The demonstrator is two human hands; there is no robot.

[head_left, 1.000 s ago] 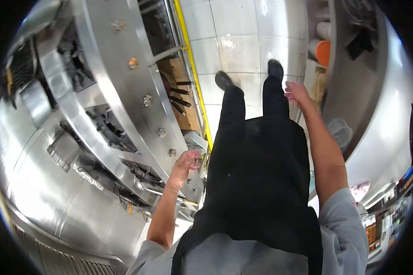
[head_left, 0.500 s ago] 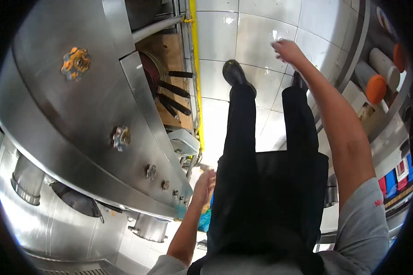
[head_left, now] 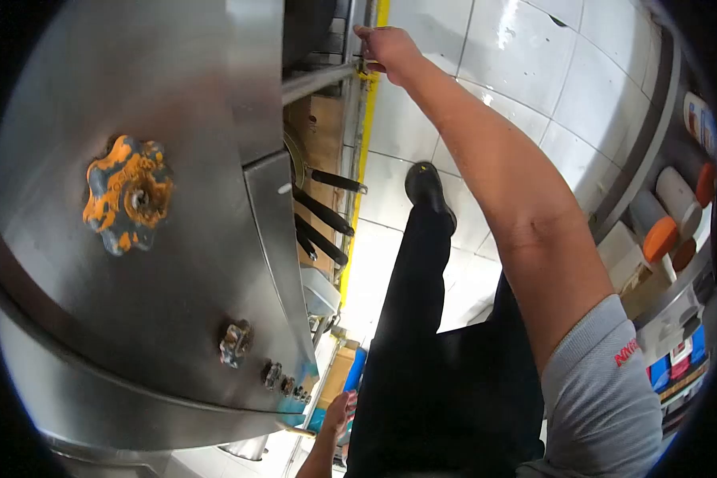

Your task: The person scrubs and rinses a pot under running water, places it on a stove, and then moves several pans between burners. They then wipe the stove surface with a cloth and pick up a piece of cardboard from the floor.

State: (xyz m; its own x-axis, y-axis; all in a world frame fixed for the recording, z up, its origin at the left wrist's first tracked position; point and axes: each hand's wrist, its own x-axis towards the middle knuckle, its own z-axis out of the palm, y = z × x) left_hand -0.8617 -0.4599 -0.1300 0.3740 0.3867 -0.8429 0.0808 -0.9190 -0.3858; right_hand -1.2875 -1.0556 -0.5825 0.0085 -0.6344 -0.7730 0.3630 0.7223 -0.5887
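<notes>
My right hand (head_left: 392,52) is stretched forward at the rack's metal upright (head_left: 358,30), beside the yellow floor edge. Its thumb and fingers are apart and overlap the pole in this view. Lower left, my left hand (head_left: 340,411) hangs beside my dark trousers, fingers loosely curled with nothing visible in them. Close to it are a blue object (head_left: 354,373) and a cardboard-brown box (head_left: 336,378). Several pans with black handles (head_left: 323,211) lie on the lower shelf under the steel counter.
A steel stove front (head_left: 191,263) with a worn orange knob (head_left: 129,195) and several smaller knobs fills the left. White floor tiles (head_left: 526,64) look wet. On the right, a shelf holds orange-lidded containers (head_left: 660,239) and a white bottle (head_left: 701,123).
My right hand has swung left from over the tiles to the rack's upright. The view has moved closer to the stove front, and my left hand sits lower in view.
</notes>
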